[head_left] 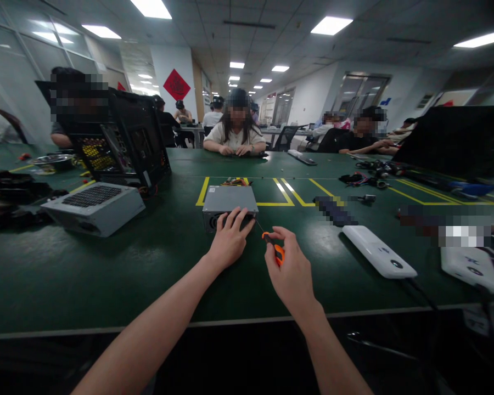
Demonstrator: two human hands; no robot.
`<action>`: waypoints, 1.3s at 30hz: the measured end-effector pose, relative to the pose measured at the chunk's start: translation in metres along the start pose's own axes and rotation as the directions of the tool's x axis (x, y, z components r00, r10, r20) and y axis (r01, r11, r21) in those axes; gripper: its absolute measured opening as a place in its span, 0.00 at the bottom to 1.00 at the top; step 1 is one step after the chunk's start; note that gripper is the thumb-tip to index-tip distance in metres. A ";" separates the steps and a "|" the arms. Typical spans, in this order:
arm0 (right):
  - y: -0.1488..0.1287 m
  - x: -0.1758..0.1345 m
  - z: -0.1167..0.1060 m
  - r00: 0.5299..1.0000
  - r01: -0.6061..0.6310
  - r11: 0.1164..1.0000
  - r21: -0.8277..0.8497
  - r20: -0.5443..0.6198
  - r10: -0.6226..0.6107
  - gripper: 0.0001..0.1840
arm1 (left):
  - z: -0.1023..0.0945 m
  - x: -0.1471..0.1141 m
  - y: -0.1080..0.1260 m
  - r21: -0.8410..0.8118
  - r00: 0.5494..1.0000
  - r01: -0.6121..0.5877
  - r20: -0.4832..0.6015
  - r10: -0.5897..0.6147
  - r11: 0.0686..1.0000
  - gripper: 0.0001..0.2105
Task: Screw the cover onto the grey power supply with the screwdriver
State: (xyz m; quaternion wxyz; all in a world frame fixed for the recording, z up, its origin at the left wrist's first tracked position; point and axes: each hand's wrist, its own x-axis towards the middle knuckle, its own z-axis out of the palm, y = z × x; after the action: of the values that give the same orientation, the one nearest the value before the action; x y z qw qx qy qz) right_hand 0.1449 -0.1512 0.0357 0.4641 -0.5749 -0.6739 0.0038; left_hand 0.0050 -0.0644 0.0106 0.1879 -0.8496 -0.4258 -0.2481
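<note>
A grey computer power supply (230, 198) lies flat on the green table, its fan grille facing me and partly covered by fingers. My left hand (229, 238) grips its front edge near the right corner, the fingers bent over the front face. In my right hand (290, 269) is a screwdriver (278, 254) with an orange and black handle, held between thumb and fingers. Its thin shaft slants up and left towards the front right corner of the power supply, close to my left fingertips. Whether the tip sits in a screw is too small to tell.
Left of my hands lies a second power supply (94, 208), before an open black computer case (123, 137). White power banks (379, 252) and a cable bundle (368, 173) are on the right. A person (235, 129) sits across the table (148, 285).
</note>
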 end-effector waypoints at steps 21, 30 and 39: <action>0.001 0.002 -0.002 0.992 0.122 0.990 -0.068 0.048 -0.119 0.17 | 0.000 0.000 0.001 -0.052 1.000 0.010 -0.022 -0.011 0.999 0.24; 0.017 0.006 -0.019 0.981 -0.033 0.973 0.229 -0.177 0.075 0.14 | 0.001 0.000 0.002 -0.047 1.000 0.018 -0.014 -0.019 0.999 0.23; 0.048 0.090 0.054 0.770 -0.579 0.419 0.700 0.301 0.562 0.10 | -0.003 0.003 0.005 -0.084 0.998 0.060 -0.025 -0.062 0.995 0.22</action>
State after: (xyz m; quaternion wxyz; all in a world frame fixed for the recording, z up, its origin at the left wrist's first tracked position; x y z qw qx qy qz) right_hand 0.1559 -0.0361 0.0353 0.6242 -0.5177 -0.3757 0.4487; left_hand 0.0098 -0.0674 0.0140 0.1507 -0.8397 -0.4383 -0.2831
